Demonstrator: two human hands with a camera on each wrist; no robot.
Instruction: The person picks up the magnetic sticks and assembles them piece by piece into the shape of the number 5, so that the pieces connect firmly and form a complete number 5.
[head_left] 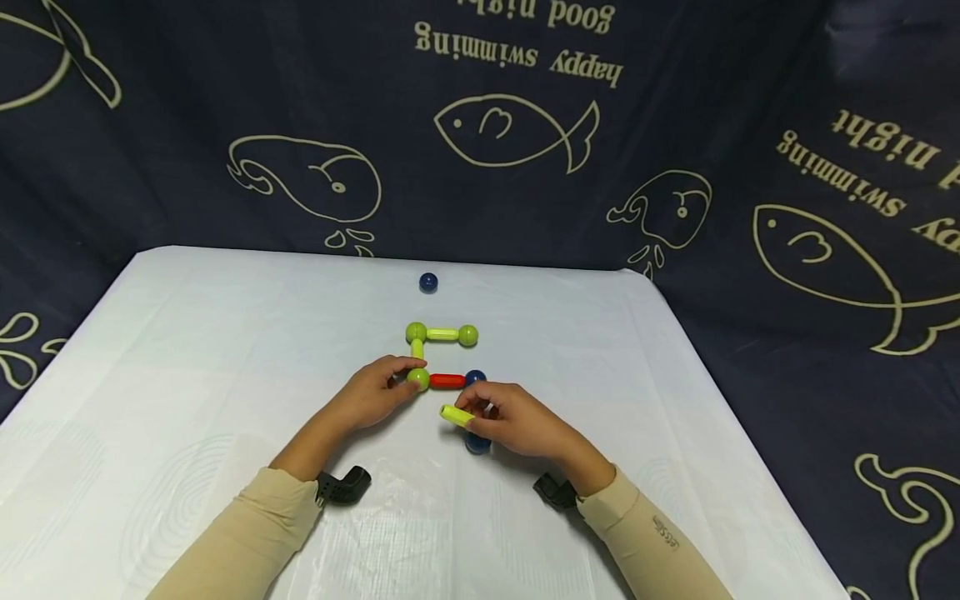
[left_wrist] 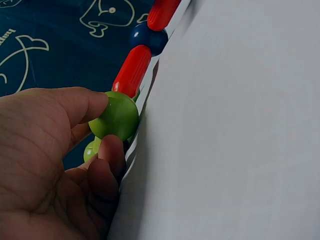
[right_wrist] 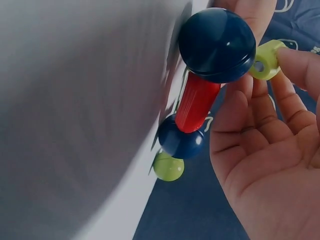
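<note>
My left hand (head_left: pixel 375 392) pinches a green ball (left_wrist: pixel 117 116) at a corner of a stick-and-ball figure lying on the table. From that ball a red stick (head_left: pixel 447 381) runs right to a blue ball (head_left: pixel 476 379). A second red stick (right_wrist: pixel 198 102) joins it to a nearer blue ball (right_wrist: pixel 217 45). Away from me, a short green stick (head_left: pixel 417 348) leads to another green ball (head_left: pixel 416 332), then a green stick (head_left: pixel 442 335) and an end ball (head_left: pixel 468 336). Between thumb and fingers, my right hand (head_left: pixel 521 421) holds a loose yellow-green stick (head_left: pixel 456 416), raised near the nearer blue ball.
A single blue ball (head_left: pixel 428 282) lies near the far edge of the white-covered table (head_left: pixel 225 333). Behind the table hangs a dark blue cloth (head_left: pixel 405 208) with fish and whale drawings. Each wrist wears a black camera mount (head_left: pixel 345 485).
</note>
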